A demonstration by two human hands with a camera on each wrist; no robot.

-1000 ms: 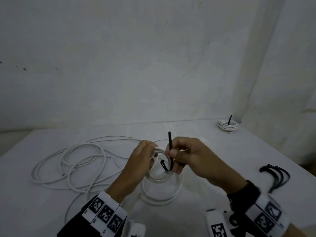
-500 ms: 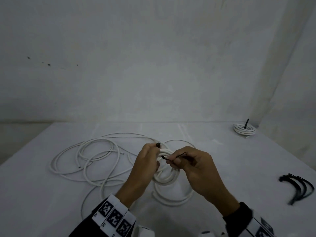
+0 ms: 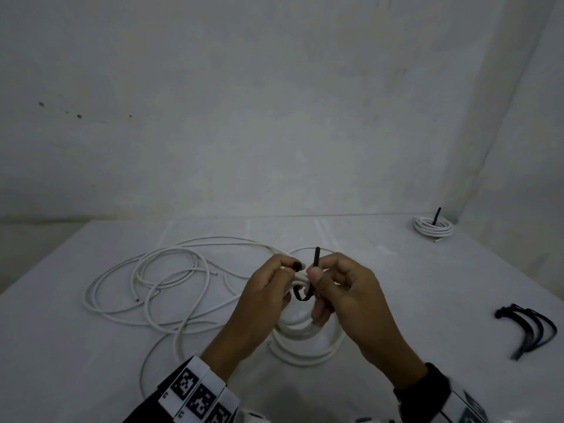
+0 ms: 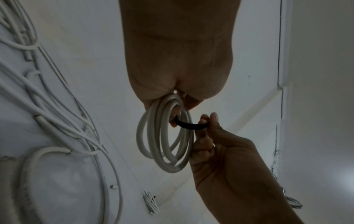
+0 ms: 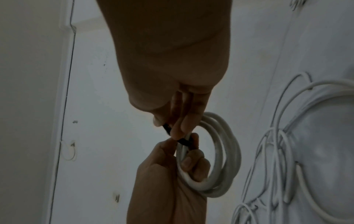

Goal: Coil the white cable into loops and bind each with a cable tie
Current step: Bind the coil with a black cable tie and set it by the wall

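My left hand (image 3: 290, 268) grips a small coil of white cable (image 3: 300, 329) held above the table; in the left wrist view the coil (image 4: 164, 136) hangs from its fingers. A black cable tie (image 3: 315, 261) passes through the coil and curves under its top strands. Its head sits at my left fingertips and its tail stands upright. My right hand (image 3: 317, 279) pinches the tail between thumb and fingers. The right wrist view shows that pinch on the tie (image 5: 166, 128), right above the left hand (image 5: 182, 159) and the coil (image 5: 220, 151).
Loose white cable (image 3: 158, 285) sprawls over the left half of the white table (image 3: 427, 300). One loop lies flat under my hands. A coil bound with a black tie (image 3: 433, 228) sits at the back right corner. Spare black ties (image 3: 531, 328) lie at the right edge.
The tie's tail lay sideways between my hands half a second ago and now stands upright in my right hand. My left hand has kept its grip on the coil.
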